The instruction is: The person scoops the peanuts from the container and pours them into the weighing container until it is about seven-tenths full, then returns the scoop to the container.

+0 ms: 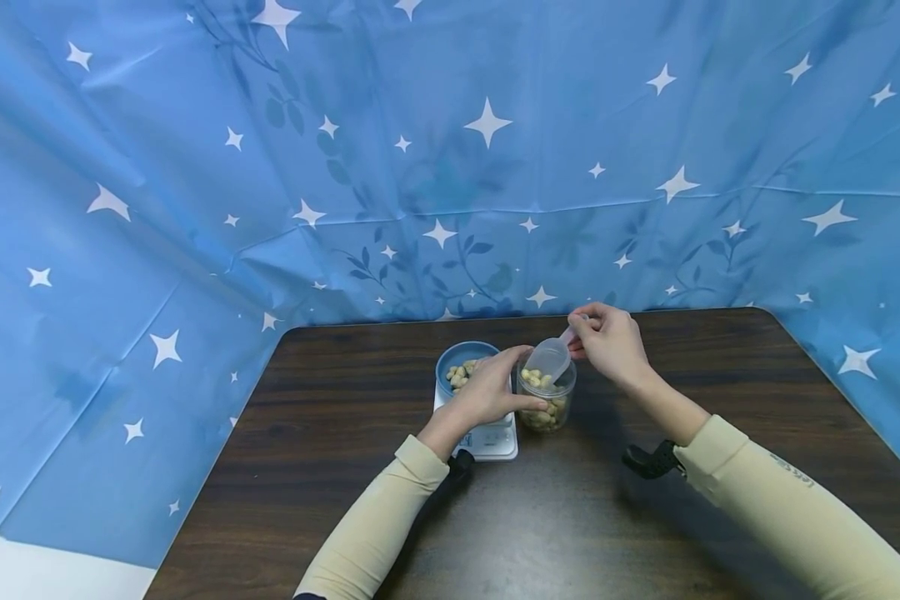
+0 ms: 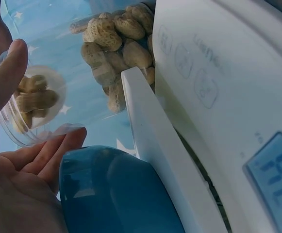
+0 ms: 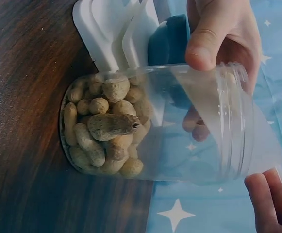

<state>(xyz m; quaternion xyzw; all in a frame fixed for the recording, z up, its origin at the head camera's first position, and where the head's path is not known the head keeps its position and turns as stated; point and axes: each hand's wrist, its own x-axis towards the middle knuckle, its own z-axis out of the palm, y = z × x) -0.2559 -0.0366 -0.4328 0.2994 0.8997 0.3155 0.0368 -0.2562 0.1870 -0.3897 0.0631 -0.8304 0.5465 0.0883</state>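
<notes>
A clear jar of unshelled peanuts stands on the table. My left hand holds it near the rim, thumb on one side and fingers on the other. With my right hand I pinch the handle of a translucent scoop, which dips into the jar's mouth. Several peanuts show in or behind the scoop's bowl in the left wrist view. Beside my left hand sits a blue bowl with peanuts in it, on a white kitchen scale. My left hand partly hides both.
The dark wooden table reaches back to a blue curtain with white stars. The scale's display faces the left wrist camera. A black strap hangs at my right wrist.
</notes>
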